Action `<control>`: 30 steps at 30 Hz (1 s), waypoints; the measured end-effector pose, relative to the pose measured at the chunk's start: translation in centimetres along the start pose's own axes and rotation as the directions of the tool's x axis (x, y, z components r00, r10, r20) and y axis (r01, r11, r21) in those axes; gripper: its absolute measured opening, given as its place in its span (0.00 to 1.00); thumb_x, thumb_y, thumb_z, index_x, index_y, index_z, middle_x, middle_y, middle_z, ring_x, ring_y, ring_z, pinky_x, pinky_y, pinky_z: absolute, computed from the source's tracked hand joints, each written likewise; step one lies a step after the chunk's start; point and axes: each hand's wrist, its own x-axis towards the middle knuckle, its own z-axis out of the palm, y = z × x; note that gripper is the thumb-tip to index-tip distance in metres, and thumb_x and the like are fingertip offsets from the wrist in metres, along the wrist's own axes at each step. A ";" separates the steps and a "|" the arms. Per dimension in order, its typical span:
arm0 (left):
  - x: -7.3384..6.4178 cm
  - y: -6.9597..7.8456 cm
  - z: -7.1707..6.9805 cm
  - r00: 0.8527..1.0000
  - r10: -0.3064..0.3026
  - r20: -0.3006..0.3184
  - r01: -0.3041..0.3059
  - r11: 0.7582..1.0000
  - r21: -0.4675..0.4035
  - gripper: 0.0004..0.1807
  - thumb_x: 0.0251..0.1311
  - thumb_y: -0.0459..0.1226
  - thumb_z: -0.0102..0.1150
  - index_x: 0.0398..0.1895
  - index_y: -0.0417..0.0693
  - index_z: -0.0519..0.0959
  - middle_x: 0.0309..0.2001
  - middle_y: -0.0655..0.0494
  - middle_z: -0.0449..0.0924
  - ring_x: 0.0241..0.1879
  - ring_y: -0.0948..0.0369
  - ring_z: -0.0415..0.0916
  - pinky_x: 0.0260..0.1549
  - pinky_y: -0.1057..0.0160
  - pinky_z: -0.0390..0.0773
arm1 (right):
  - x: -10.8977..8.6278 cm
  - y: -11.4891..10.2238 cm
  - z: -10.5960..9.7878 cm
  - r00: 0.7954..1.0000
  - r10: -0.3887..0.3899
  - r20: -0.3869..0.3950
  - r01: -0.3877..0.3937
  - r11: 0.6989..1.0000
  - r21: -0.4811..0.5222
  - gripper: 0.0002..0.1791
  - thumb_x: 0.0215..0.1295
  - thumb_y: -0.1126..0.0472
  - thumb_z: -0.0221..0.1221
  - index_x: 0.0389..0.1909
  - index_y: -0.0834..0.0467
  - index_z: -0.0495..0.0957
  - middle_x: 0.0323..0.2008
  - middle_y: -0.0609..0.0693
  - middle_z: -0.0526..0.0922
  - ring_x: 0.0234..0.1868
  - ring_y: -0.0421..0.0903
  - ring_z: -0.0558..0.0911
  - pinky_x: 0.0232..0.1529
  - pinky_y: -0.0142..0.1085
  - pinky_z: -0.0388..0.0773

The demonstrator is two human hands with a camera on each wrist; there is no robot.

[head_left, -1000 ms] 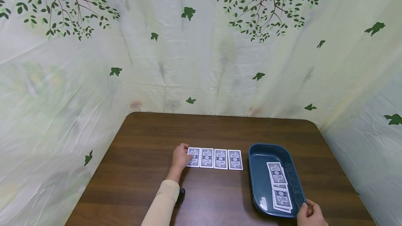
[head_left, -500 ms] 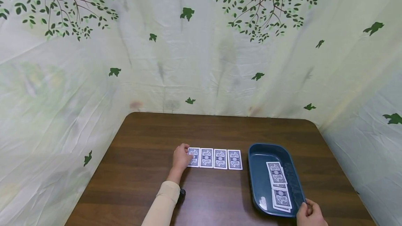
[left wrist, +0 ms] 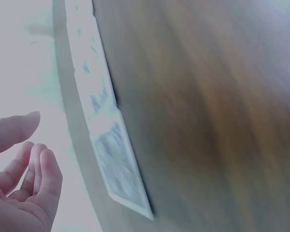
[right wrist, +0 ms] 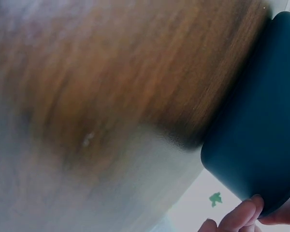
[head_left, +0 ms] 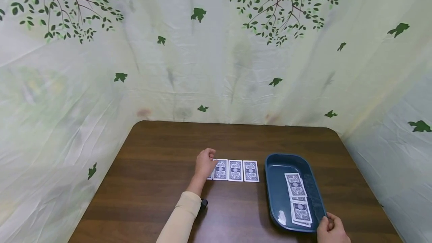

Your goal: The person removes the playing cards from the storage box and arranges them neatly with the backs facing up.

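Observation:
Several playing cards [head_left: 235, 170] lie face down in a side-by-side row on the table, blue-patterned backs up. My left hand [head_left: 205, 163] hovers over the row's left end and hides most of the leftmost card. In the left wrist view, the thumb and fingers of that hand [left wrist: 26, 179] are apart and relaxed, with nothing between them. To the right stands a dark blue tray [head_left: 276, 190], with overlapping face-down cards [head_left: 298, 198] inside. My right hand [head_left: 332, 230] pinches the tray's near right corner; the right wrist view shows its fingertips [right wrist: 255, 199] on the rim.
The brown wooden table [head_left: 162, 138] has rounded far corners. Behind and at both sides hangs a pale cloth [head_left: 216, 66] printed with leafy branches. Bare tabletop lies between the card row and the tray.
My left hand has shifted right, from the left edge of the row to over the leftmost card. The cards keep their places, and my right hand still holds the tray corner.

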 end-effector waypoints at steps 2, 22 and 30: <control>0.0 0.7 0.5 0.999 0.032 0.005 -0.032 0.999 -0.020 0.16 0.47 0.26 0.69 0.41 0.37 0.80 0.32 0.51 0.76 0.32 0.57 0.75 0.35 0.58 0.75 | 0.0 -0.1 -0.1 1.000 0.007 0.007 -0.007 1.000 -0.013 0.14 0.62 0.61 0.52 0.41 0.66 0.79 0.16 0.47 0.70 0.16 0.42 0.66 0.19 0.37 0.60; -1.2 9.0 6.9 0.968 0.187 0.169 -0.173 0.981 -0.091 0.11 0.54 0.33 0.67 0.41 0.42 0.82 0.31 0.55 0.78 0.31 0.62 0.76 0.34 0.65 0.74 | -0.1 0.3 0.1 1.000 0.011 -0.016 -0.011 1.000 -0.003 0.14 0.62 0.60 0.53 0.42 0.66 0.79 0.16 0.48 0.71 0.17 0.46 0.68 0.20 0.40 0.62; -2.2 11.9 8.9 0.940 0.248 0.235 -0.223 0.966 -0.129 0.08 0.56 0.32 0.66 0.40 0.43 0.82 0.31 0.58 0.76 0.31 0.65 0.75 0.34 0.69 0.74 | 0.0 0.4 0.2 1.000 -0.012 -0.019 0.012 1.000 -0.004 0.15 0.61 0.59 0.53 0.42 0.65 0.79 0.15 0.47 0.70 0.17 0.48 0.69 0.21 0.42 0.62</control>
